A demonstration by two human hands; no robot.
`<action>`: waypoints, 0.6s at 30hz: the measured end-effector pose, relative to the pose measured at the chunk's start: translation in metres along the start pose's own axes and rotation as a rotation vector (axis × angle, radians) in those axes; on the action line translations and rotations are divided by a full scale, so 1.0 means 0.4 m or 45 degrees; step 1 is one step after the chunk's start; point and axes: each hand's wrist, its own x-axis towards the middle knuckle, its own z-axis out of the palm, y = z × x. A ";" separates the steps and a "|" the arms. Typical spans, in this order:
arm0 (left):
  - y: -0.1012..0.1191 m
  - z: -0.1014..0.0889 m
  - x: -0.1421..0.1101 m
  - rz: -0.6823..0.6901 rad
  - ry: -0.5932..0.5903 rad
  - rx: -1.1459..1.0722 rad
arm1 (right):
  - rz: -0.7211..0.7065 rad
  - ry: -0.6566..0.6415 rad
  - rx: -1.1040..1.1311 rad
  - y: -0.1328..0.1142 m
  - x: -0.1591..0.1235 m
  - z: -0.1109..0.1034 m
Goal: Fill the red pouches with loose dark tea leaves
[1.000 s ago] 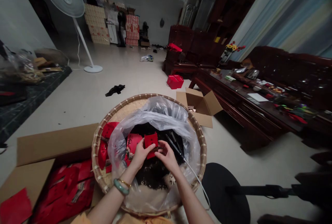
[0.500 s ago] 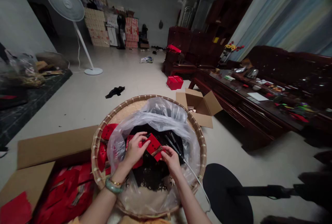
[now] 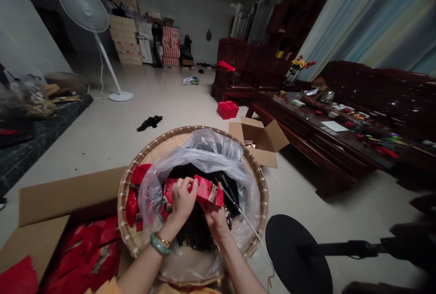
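Note:
A small red packet [image 3: 207,190] with a printed band is held over a round woven bamboo basket [image 3: 123,207]. My left hand [image 3: 183,199] is closed, its thumb and fingers pinching the packet's left end. From below and to the right, my right hand [image 3: 215,220] grips the packet, thumb along its right side. Under my left hand lies another red packet [image 3: 167,196], partly hidden. A clear plastic bag [image 3: 153,180] lines the basket and holds dark, loose, leaf-like material [image 3: 194,230]. Right of my hands rests a black long-armed tool [image 3: 231,197] with a white cord.
An open carton [image 3: 71,194] of red packets stands at left. Another open carton [image 3: 260,144] sits beyond the basket at right, near a dark wooden table [image 3: 306,135]. A black round stand base [image 3: 296,253] is at lower right; a white fan [image 3: 109,67] stands further back.
My right hand has shifted from the packet's right corner to underneath it. The packet has turned to lie more level, and my left hand has moved slightly right along with it.

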 end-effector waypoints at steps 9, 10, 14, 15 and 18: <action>0.018 0.024 -0.038 -0.066 -0.129 -0.165 | 0.059 0.278 0.287 0.018 0.078 -0.020; 0.015 0.029 -0.046 -0.131 -0.170 -0.263 | 0.065 0.300 0.293 0.012 0.083 -0.025; 0.015 0.051 -0.073 -0.413 -0.286 -0.619 | 0.048 0.364 0.361 -0.019 0.092 -0.037; 0.019 0.054 -0.077 -0.471 -0.316 -0.701 | 0.044 0.372 0.376 -0.027 0.094 -0.036; 0.033 0.057 -0.088 -0.607 -0.417 -0.973 | 0.032 0.374 0.372 -0.048 0.100 -0.030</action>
